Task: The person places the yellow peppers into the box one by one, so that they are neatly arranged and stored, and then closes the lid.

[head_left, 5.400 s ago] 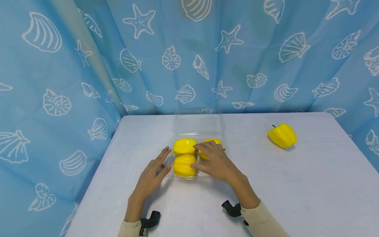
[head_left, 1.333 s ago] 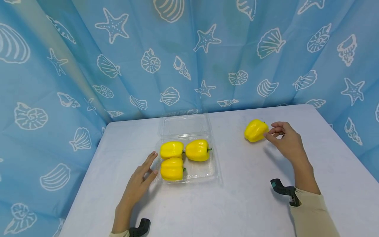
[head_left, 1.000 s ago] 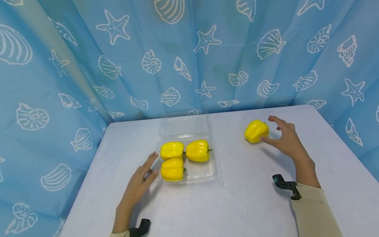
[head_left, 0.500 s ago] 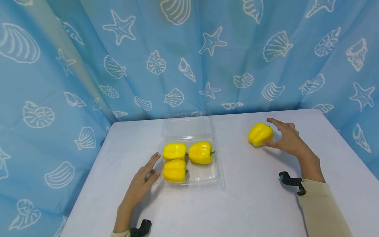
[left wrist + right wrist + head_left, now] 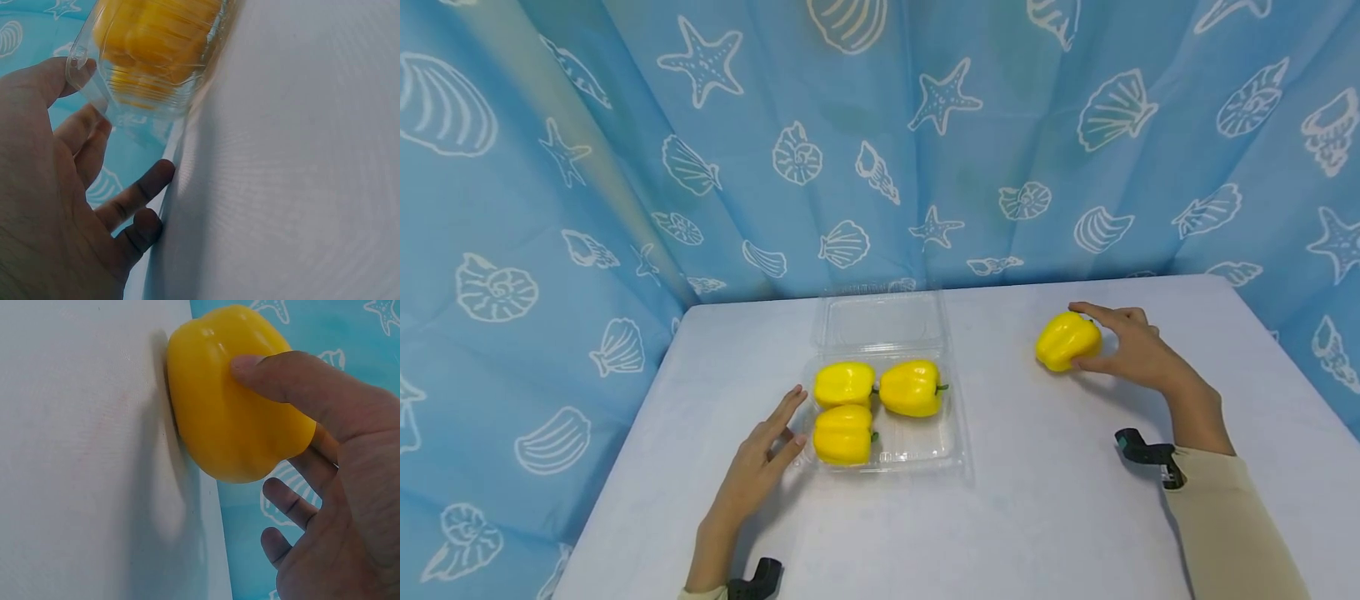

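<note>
At the far right of the white surface [image 5: 1000,533], the right hand [image 5: 1138,354] pinches a glossy yellow bell pepper [image 5: 1067,342], thumb on the near side and forefinger on the far side, the fingers parted to its width. Further left lies a clear plastic hinged container [image 5: 917,435], lid [image 5: 880,321] folded open toward the far edge. Three matching yellow peppers [image 5: 912,389] sit in it: far left, far right and near left. The left hand [image 5: 758,467] is beside the container's left edge, fingers loosely spread; I can't tell whether they touch the rim. Behind hangs a blue seashell-print curtain [image 5: 880,183].
</note>
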Tool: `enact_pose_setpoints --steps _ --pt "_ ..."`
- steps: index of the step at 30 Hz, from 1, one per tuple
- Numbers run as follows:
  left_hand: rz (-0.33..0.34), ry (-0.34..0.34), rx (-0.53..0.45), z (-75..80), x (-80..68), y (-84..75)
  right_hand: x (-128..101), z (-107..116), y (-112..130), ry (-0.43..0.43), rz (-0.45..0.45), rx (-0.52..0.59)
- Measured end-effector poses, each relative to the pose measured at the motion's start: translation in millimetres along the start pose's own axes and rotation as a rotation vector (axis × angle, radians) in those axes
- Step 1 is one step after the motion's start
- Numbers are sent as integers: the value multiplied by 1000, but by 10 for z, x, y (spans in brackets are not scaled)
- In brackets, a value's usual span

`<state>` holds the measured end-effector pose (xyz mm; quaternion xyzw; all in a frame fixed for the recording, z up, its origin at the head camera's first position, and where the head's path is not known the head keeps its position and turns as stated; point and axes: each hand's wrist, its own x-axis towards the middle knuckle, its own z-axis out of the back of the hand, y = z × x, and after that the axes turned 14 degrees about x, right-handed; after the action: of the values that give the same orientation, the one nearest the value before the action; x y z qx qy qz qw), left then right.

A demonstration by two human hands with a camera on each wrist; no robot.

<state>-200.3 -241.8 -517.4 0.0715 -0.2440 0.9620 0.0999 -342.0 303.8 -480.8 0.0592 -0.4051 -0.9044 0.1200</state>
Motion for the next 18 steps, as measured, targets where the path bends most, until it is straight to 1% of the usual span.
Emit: enact_pose_setpoints --steps 3,9,13,18 --pt "-3 -3 3 3 -2 0 -6 -7 2 -7 -5 5" --pt "1 -5 7 6 4 3 -1 -2 2 -51 -10 -15" --pt "-2 -3 13 9 9 2 -20 4 27 -103 0 -24" --pt "4 3 17 6 7 12 -86 -1 111 -181 15 -8"
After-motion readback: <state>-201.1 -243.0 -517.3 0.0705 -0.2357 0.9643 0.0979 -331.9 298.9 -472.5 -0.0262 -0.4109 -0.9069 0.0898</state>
